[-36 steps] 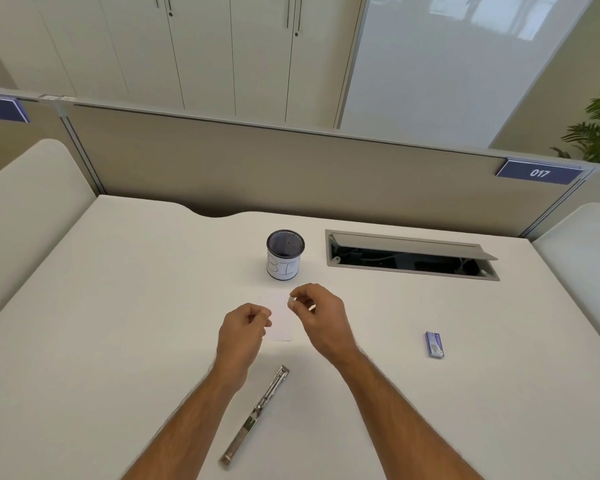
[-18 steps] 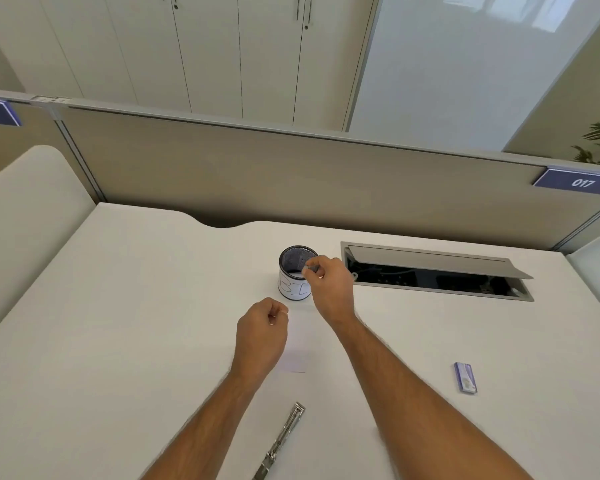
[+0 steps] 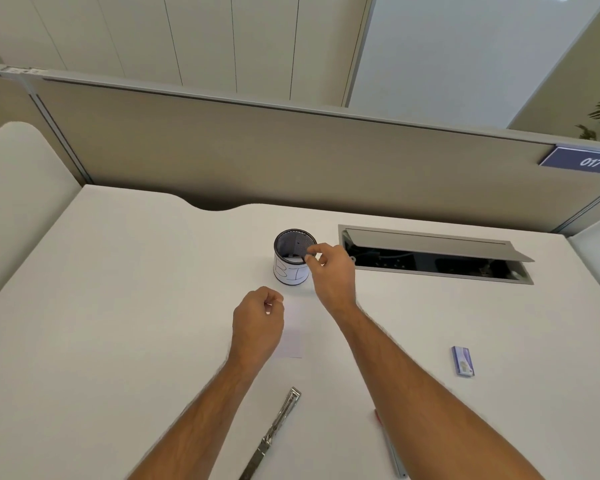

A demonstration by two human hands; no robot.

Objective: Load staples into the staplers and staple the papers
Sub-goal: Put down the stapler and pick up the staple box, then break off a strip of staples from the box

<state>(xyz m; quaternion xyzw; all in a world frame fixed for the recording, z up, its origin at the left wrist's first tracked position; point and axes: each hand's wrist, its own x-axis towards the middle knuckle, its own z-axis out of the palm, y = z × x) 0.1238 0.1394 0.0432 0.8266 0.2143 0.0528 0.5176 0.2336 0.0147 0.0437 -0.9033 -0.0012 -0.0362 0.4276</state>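
Note:
A metal stapler [image 3: 274, 434] lies opened out flat on the white desk [image 3: 125, 306] near the front edge. A small white paper slip [image 3: 293, 341] lies on the desk. My left hand [image 3: 257, 320] is curled in a fist over the slip's left edge, and nothing shows inside it. My right hand [image 3: 331, 271] reaches to the black mesh cup [image 3: 291, 268] with a white label. Its thumb and forefinger pinch together at the cup's right rim. Anything between them is too small to make out. A small blue staple box [image 3: 462, 361] lies to the right.
An open cable hatch [image 3: 430, 237] is set into the desk behind my right hand. A slim grey and red object [image 3: 394, 455] lies partly under my right forearm. A beige partition [image 3: 291, 157] closes off the back edge of the desk.
My right hand left the paper slip and moved forward to the mesh cup's rim. My left hand stayed curled by the slip. The camera has tilted up slightly.

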